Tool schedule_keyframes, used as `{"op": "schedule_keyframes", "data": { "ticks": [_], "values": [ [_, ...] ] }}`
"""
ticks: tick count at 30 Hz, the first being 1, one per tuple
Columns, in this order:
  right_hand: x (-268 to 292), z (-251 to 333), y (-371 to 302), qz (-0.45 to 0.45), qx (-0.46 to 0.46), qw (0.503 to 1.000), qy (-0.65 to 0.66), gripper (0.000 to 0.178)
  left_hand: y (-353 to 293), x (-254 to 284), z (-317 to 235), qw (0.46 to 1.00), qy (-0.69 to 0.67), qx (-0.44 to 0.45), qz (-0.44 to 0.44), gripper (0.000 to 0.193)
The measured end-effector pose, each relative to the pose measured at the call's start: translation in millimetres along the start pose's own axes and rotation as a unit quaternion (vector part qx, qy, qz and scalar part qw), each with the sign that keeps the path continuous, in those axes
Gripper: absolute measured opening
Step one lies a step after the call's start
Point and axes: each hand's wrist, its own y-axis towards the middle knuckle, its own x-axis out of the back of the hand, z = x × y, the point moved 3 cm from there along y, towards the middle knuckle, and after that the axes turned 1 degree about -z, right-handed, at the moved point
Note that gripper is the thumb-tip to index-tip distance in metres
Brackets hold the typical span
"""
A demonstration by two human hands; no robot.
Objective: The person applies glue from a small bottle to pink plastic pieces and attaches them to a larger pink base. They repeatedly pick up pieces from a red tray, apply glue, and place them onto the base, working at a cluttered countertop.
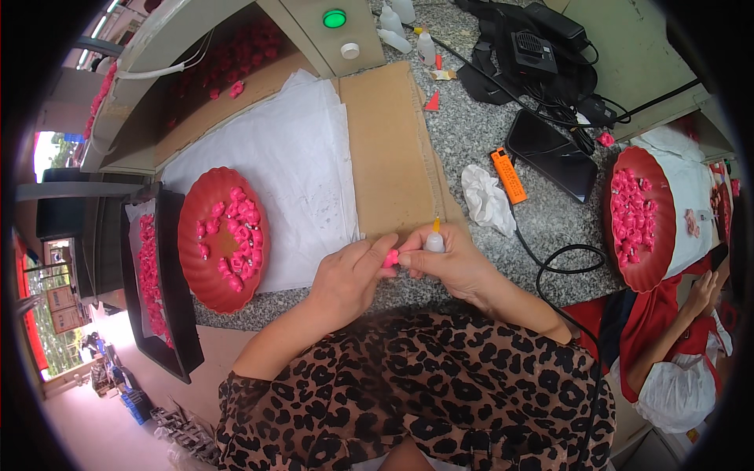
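At the near edge of the counter, my left hand (345,275) is closed, pinching a small bright pink piece (390,258). My right hand (462,265) grips a small white squeeze bottle (433,242) with a thin yellow tip pointing away from me. The thumb and finger of that hand also meet at the pink piece, beside the left fingertips. What detail the piece has is mostly covered by my fingers. Left of my hands, a red scalloped dish (188,255) holds several similar pink pieces.
White paper (302,165) and cardboard (381,133) lie ahead. Crumpled tissue (488,200), an orange device (508,175), a black phone (552,155) and cables lie to the right. Another red dish (667,228) stands far right, near another person's arm (667,337). A black tray (184,345) stands left.
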Motion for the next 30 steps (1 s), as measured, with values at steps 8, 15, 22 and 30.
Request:
{"op": "schedule_keyframes", "data": {
  "ticks": [8, 15, 22, 30],
  "values": [
    [0.0, 0.0, 0.0, -0.005, 0.001, 1.000, 0.006, 0.009, 2.5, 2.3, -2.8, 1.000, 0.011, 0.007, 0.012, 0.046],
    [-0.1, 1.1, -0.7, -0.003, 0.009, 1.000, 0.007, 0.009, 3.4, 1.4, -2.9, 1.000, 0.011, 0.006, 0.009, 0.044],
    [0.8, 0.9, -0.9, -0.002, 0.006, 1.000, 0.004, 0.008, 5.1, 2.5, -6.1, 1.000, 0.017, 0.010, 0.004, 0.043],
    [0.6, 1.3, 0.2, -0.009, 0.011, 1.000, 0.021, 0.010, 5.4, 3.9, -5.8, 0.998, -0.030, 0.057, -0.007, 0.038]
  ]
}}
